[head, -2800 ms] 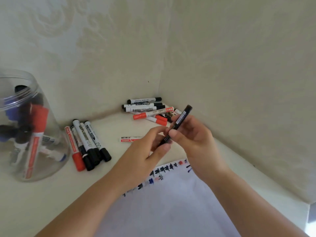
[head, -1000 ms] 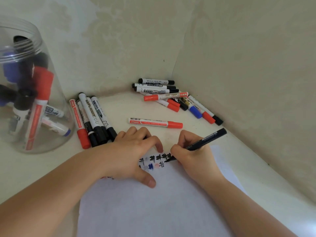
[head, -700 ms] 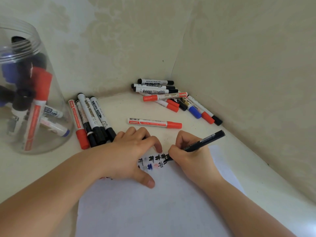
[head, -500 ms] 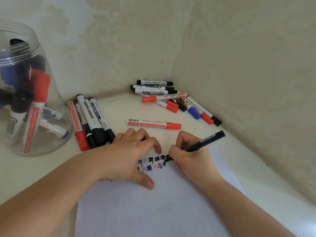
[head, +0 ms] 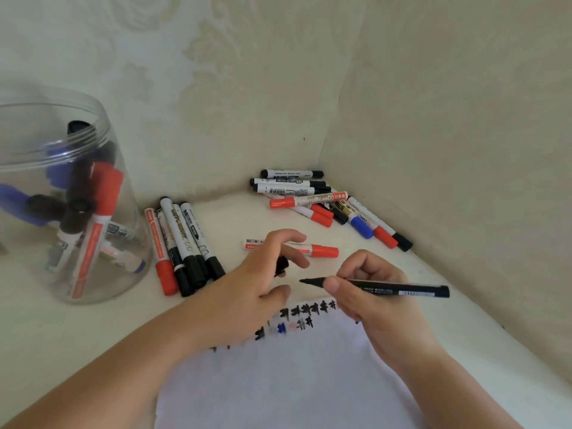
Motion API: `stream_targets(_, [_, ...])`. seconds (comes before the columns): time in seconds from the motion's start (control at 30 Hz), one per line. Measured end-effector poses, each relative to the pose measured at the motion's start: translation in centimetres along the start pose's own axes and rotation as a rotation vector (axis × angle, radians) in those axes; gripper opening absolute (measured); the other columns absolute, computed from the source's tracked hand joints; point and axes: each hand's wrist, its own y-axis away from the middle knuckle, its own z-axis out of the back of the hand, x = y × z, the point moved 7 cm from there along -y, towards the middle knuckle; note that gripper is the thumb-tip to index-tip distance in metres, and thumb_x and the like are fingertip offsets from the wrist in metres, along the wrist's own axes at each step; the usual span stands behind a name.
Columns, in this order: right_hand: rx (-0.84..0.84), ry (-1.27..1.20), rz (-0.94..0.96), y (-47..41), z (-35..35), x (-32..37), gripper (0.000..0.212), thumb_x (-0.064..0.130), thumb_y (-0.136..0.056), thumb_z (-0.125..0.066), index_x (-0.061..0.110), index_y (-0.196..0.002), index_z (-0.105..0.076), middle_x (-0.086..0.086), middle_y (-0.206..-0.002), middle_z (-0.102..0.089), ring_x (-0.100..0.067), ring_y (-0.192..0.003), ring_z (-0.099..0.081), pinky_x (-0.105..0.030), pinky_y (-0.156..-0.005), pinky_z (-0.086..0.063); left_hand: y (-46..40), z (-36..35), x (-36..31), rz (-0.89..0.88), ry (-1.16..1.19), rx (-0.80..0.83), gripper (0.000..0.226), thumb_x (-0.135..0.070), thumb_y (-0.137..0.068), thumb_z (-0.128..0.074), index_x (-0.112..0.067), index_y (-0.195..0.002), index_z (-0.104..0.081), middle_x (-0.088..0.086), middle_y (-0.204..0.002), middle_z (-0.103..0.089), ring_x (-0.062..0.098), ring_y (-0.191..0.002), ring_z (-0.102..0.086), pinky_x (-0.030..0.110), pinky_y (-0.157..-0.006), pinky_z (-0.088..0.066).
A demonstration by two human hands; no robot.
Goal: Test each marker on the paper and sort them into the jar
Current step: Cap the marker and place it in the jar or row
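My right hand [head: 376, 300] holds a slim black marker [head: 393, 287] level above the white paper [head: 288, 385], with its bare tip pointing left. My left hand [head: 247, 292] hovers just left of the tip and grips the marker's black cap [head: 281, 265] in its curled fingers. Rows of black, blue and red test marks [head: 305, 315] run along the paper's top edge. A clear plastic jar [head: 62, 270] at the left holds several markers.
A row of red and black markers [head: 182, 246] lies beside the jar. One red marker [head: 322, 251] lies behind my left hand. A pile of black, red and blue markers [head: 322, 201] fills the corner where the two walls meet.
My right hand has lifted the black marker off the paper and turned it level. My left hand has risen from the paper towards the tip, with the cap in it.
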Motion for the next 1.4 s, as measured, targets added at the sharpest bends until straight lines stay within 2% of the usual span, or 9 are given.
stream_targets(0.2, [0.034,-0.125,-0.003,0.3,-0.3,0.2,0.012,0.026,-0.072,-0.067,0.015,-0.067,-0.068,-0.008,-0.062,-0.063,-0.013,-0.051,-0.051,-0.020,-0.049,-0.044,0.5,0.1,-0.4,-0.050,-0.013,-0.036,0.067,0.000,-0.091,-0.034,-0.056,-0.119,-0.012,-0.039,-0.112,-0.042,0.000,-0.065,-0.051,0.017,-0.055,-0.044])
stream_targets(0.3, [0.015,-0.139,-0.006,0.2,-0.1,-0.1,0.021,0.021,-0.080,-0.055,0.012,-0.067,-0.068,-0.009,-0.062,-0.064,-0.016,-0.052,-0.051,-0.022,-0.048,-0.044,0.5,-0.3,-0.9,-0.065,-0.036,-0.007,0.066,-0.001,-0.092,-0.034,-0.057,-0.120,-0.011,-0.037,-0.119,-0.042,0.012,-0.085,-0.056,0.027,-0.067,-0.049])
stream_targets(0.47, [-0.014,-0.039,-0.042,0.6,0.0,-0.8,0.023,0.020,-0.083,-0.057,0.012,-0.065,-0.069,-0.011,-0.061,-0.063,-0.024,-0.054,-0.050,-0.023,-0.048,-0.043,0.9,-0.9,-1.4,-0.110,-0.129,0.038,0.073,-0.003,-0.092,-0.037,-0.068,-0.111,-0.008,-0.036,-0.126,-0.039,-0.016,-0.097,-0.042,0.004,-0.075,-0.034])
stream_targets(0.6, [0.309,-0.041,-0.090,-0.9,-3.1,1.1,0.051,0.008,-0.083,-0.039,0.021,-0.036,-0.055,0.008,-0.039,-0.056,-0.009,-0.043,-0.055,-0.020,-0.051,-0.043,0.9,-1.5,-1.5,-0.117,-0.211,0.063,0.072,0.000,-0.089,-0.041,-0.058,-0.120,-0.010,-0.012,-0.131,-0.041,0.008,-0.117,-0.040,0.034,-0.096,-0.038])
stream_targets(0.67, [0.427,-0.032,-0.117,-0.9,-4.2,1.0,0.059,-0.001,-0.078,-0.024,0.028,-0.032,-0.047,0.014,-0.033,-0.050,-0.003,-0.040,-0.057,-0.017,-0.050,-0.043,0.8,-1.8,-2.1,-0.160,-0.214,0.057,0.072,0.000,-0.089,-0.044,-0.054,-0.124,-0.013,-0.009,-0.126,-0.045,0.009,-0.114,-0.045,0.030,-0.094,-0.040])
stream_targets(0.8, [-0.008,-0.080,-0.029,0.7,-0.2,-0.3,0.024,0.022,-0.079,-0.059,0.019,-0.056,-0.055,-0.013,-0.053,-0.061,-0.015,-0.038,-0.043,-0.020,-0.044,-0.038,0.6,0.1,-2.2,-0.170,-0.101,-0.119,0.047,-0.026,-0.086,-0.059,-0.049,-0.119,-0.035,-0.029,-0.114,-0.052,-0.010,-0.103,-0.051,0.006,-0.084,-0.038])
stream_targets(1.0, [-0.041,0.015,-0.096,0.3,-0.7,-0.6,0.023,0.031,-0.079,-0.050,0.016,-0.063,-0.059,-0.006,-0.044,-0.047,-0.018,-0.041,-0.033,-0.027,-0.042,-0.026,1.0,-0.4,-3.0,-0.275,-0.508,-0.152,0.045,-0.066,-0.085,-0.023,-0.028,-0.092,-0.045,-0.016,-0.074,-0.045,0.005,-0.070,-0.042,0.022,-0.059,-0.035])
stream_targets(1.27, [0.011,-0.036,-0.047,0.7,-2.4,0.1,0.032,0.028,-0.079,-0.036,0.011,-0.055,-0.049,-0.012,-0.049,-0.049,-0.021,-0.045,-0.038,-0.035,-0.049,-0.027,1.2,-0.6,-4.3,-0.295,-0.468,-0.129,0.032,-0.054,-0.087,-0.021,-0.025,-0.087,-0.036,-0.016,-0.074,-0.038,0.004,-0.071,-0.039,0.016,-0.062,-0.031])
stream_targets(1.4, [0.118,0.281,-0.144,1.0,-2.7,0.6,0.067,0.069,-0.081,-0.036,0.007,-0.064,-0.057,-0.006,-0.056,-0.056,-0.015,-0.052,-0.044,-0.023,-0.054,-0.038,1.0,0.8,-6.2,-0.316,-0.319,-0.177,0.023,-0.043,-0.092,-0.040,-0.029,-0.109,-0.042,-0.017,-0.094,-0.056,-0.005,-0.087,-0.048,0.014,-0.074,-0.037])
